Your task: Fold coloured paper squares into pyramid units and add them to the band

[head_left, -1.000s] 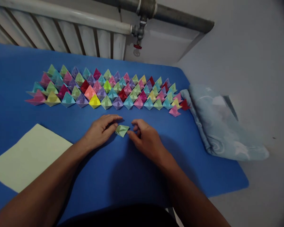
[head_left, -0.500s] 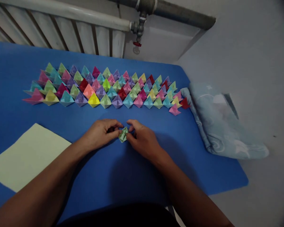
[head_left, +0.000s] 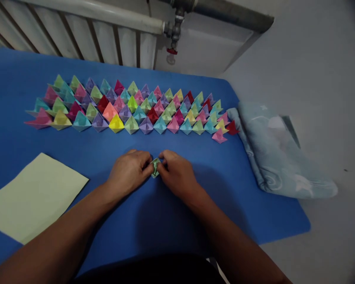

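A small pale green folded paper boat (head_left: pixel 155 168) is between my two hands, above the middle of the blue table (head_left: pixel 112 244). On its left side, the thumb and fingers of my left hand (head_left: pixel 130 169) pinch it. My right hand (head_left: pixel 178 170) grips the opposite side, its thumb pressed against the folds. The fingertips cover part of the paper. Beyond my hands stand several rows of folded paper boats in many colours, among them a yellow boat (head_left: pixel 116 124) and a pink boat (head_left: pixel 219 136) at the near right end.
A pale green paper sheet (head_left: pixel 38 197) lies at the left beside my left forearm. A folded light blue patterned cloth (head_left: pixel 278 157) sits at the table's right edge against the wall. Behind the table are a white radiator (head_left: pixel 106 43) and a pipe with a red valve handle (head_left: pixel 172 51).
My left hand has moved a little to the right and closed further around the green paper boat. The fingers of both hands now sit nearer together.
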The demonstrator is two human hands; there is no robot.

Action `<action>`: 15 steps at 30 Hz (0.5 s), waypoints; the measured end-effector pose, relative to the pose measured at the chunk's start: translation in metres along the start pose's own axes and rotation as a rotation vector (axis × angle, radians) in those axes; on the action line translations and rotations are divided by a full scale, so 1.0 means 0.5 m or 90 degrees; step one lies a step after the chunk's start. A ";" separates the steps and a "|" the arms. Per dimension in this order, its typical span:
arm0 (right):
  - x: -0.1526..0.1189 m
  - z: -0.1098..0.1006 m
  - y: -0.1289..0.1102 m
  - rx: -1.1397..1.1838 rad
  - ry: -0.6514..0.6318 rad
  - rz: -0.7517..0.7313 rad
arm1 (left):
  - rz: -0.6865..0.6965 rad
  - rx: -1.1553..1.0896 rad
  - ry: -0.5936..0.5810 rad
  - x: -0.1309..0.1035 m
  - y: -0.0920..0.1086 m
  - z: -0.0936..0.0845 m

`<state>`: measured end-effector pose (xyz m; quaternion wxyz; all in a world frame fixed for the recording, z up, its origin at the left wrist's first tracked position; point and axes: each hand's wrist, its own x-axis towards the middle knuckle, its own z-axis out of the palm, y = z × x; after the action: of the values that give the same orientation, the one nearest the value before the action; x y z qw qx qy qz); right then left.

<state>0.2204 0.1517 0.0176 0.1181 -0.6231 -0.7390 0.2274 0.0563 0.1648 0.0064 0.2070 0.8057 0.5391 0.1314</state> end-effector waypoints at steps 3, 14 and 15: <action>0.001 0.000 0.001 0.004 -0.002 0.001 | -0.016 -0.007 -0.002 0.002 0.003 -0.001; 0.004 0.004 -0.007 -0.080 -0.016 -0.009 | 0.004 0.027 0.007 0.008 0.006 0.004; 0.004 0.004 -0.006 -0.076 -0.016 -0.009 | 0.007 0.027 0.004 0.008 0.005 0.004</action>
<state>0.2163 0.1529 0.0171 0.0728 -0.6210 -0.7570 0.1900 0.0608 0.1672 0.0060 0.1873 0.8124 0.5382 0.1235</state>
